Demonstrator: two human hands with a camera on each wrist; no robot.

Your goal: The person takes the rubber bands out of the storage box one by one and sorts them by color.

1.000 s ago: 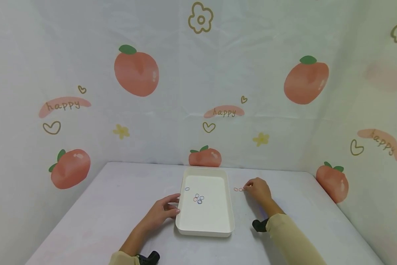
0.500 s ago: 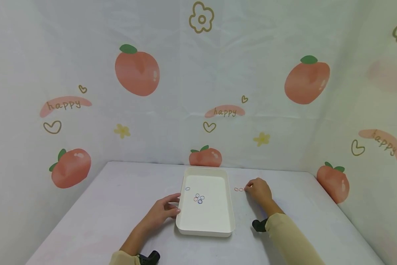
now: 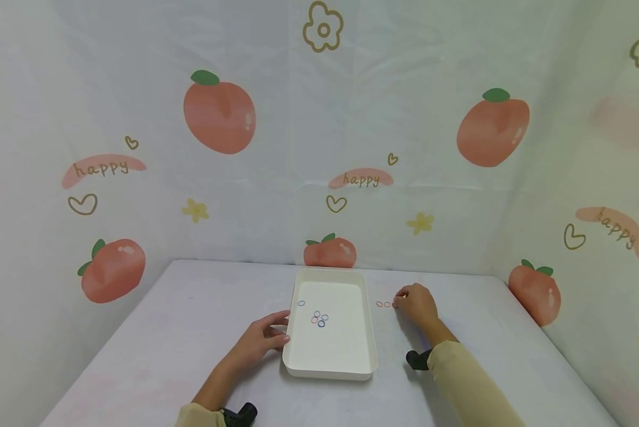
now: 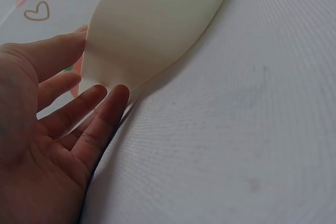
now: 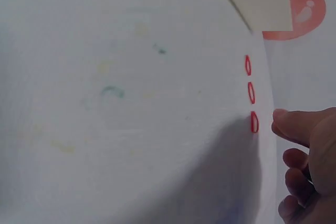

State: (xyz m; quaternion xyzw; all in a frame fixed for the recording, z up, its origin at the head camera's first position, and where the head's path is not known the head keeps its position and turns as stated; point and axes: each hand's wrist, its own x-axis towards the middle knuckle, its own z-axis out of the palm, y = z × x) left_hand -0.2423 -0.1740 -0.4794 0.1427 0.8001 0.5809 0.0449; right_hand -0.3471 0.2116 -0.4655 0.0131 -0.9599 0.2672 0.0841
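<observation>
At the left, a whitish hanging cloth (image 3: 31, 237) makes the side of the room and continues along the back and the right; it carries printed red fruits (image 3: 114, 271), gold hearts (image 3: 82, 204), yellow flowers (image 3: 195, 210) and the word "happy". Below it stands the table (image 3: 186, 320), pale, with faint pinkish stains at its near left part. The left hand (image 3: 255, 343) comes from a beige sleeve (image 3: 197, 417), its fingers spread and relaxed, gripping nothing, the tips against the left wall of a shallow white tray (image 3: 332, 359). In the tray, a blue ring (image 3: 301, 303) lies near the left side; nearer to the middle is a small group of blue rings (image 3: 325, 317) with a reddish ring (image 3: 315, 319) among them. Just to the right of the tray, three red rings (image 5: 251, 93) lie in a row on the table. The right hand (image 3: 417, 303) is beside the last of these, with bent fingers; whether its fingertips pinch anything, one cannot tell. Under it falls a shadow, and the right wrist view shows weak green and yellow marks on the table surface.
</observation>
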